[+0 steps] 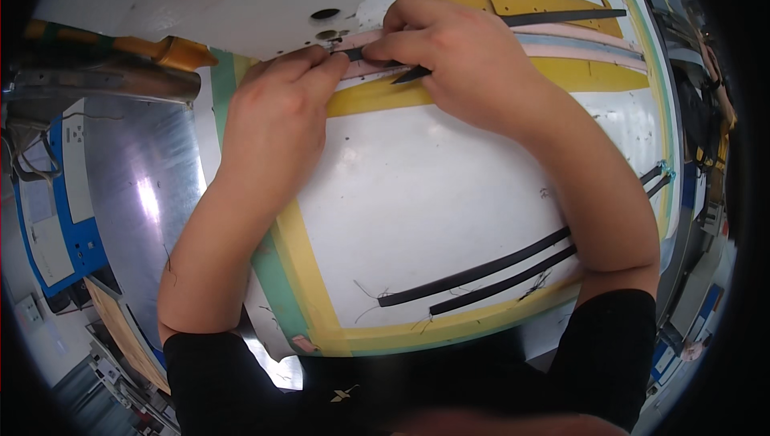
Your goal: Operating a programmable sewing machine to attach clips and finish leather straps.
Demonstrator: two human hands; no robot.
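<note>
A black fabric strip (352, 55) lies along a pink band at the far side of the white board, showing in the gap between my hands. My left hand (281, 107) is closed, with thumb and fingertips pressed onto the strip's left part. Opposite it, my right hand (461, 55) is closed with its fingertips pinching the strip. A dark pointed piece (412, 75) juts from under the right palm; its kind is unclear. Beyond that hand, a flat black length (569, 16) extends to the right over an ochre template (553, 7). Whether these black pieces join is hidden.
Two black strips (473, 268) with loose threads lie near the front of the board (433, 187), passing under my right forearm. Yellow and green tape edges it. A yellow template (593, 75) lies beside the pink bands. A metal machine arm (104, 75) stands at left.
</note>
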